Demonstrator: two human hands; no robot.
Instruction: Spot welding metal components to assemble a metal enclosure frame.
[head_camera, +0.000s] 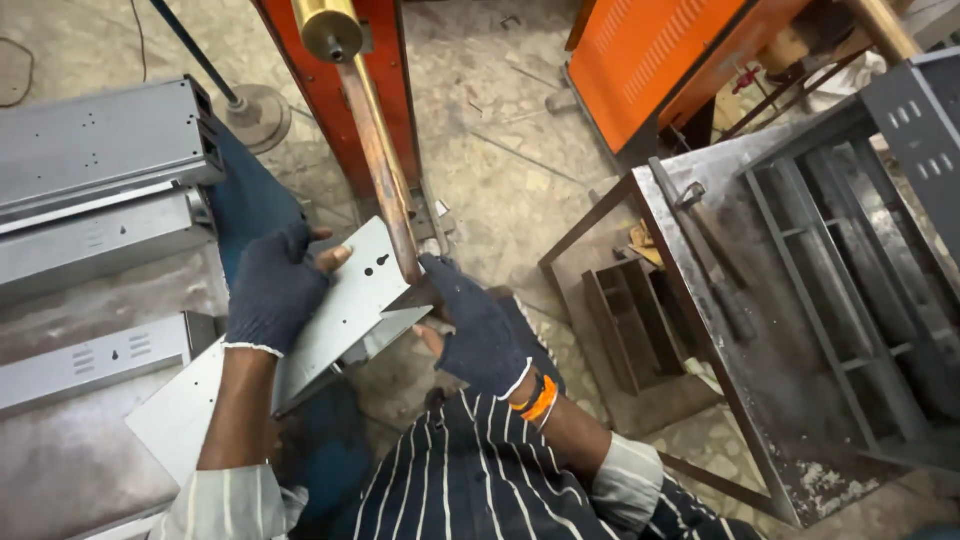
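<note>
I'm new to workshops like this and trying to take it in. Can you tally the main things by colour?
Grey: 3 (the sheet-metal panel held by the left hand and right hand, the stacked housings, the metal table)
Orange: 2 (the machine column, the cabinet)
Copper: 1 (the rod)
Total: 6

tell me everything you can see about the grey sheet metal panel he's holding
The sheet metal panel is a flat, light grey piece with a folded edge and a keyhole-shaped cutout plus small holes near its upper end. It sits tilted, upper end under the copper rod of the orange machine. The gloved left hand grips its left edge; the gloved right hand steadies its right side.
</note>
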